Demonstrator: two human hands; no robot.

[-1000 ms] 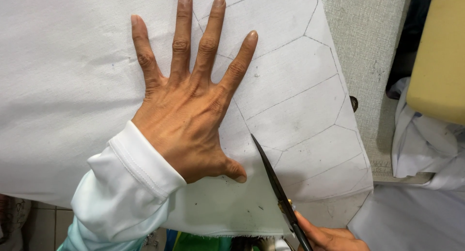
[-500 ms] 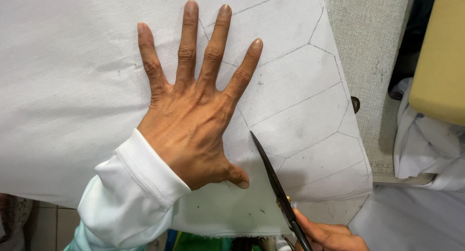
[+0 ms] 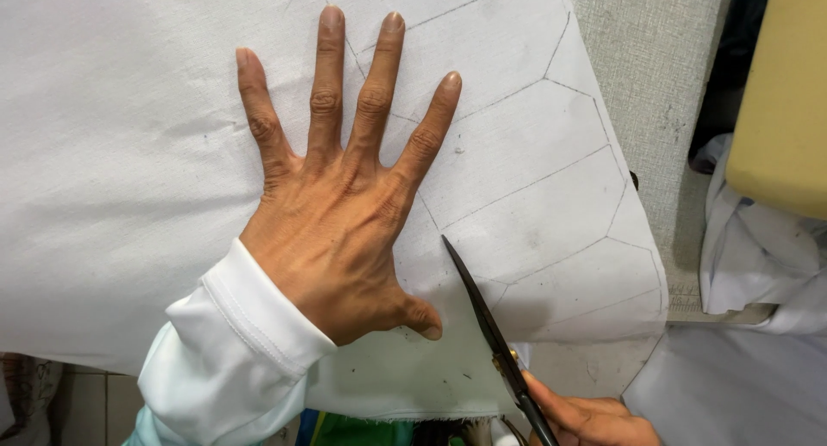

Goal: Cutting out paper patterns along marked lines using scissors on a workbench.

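My left hand (image 3: 345, 205) lies flat with fingers spread on a sheet of white fabric (image 3: 129, 153) marked with thin pencil lines that outline angular panels. My right hand (image 3: 594, 420), at the bottom edge of the view, grips dark scissors (image 3: 491, 325). The blades point up and left into the fabric, their tip just right of my left thumb. They look nearly closed along a drawn line. A white sleeve covers my left wrist.
The fabric lies on a grey speckled table (image 3: 655, 58). More white cloth (image 3: 758, 265) is heaped at the right, under a yellow padded object (image 3: 784, 102). Tiled floor (image 3: 77, 403) shows at the bottom left.
The scissors have stayed near the same spot by my left thumb. My left hand stays pressed flat on the fabric, and the view has shifted only slightly.
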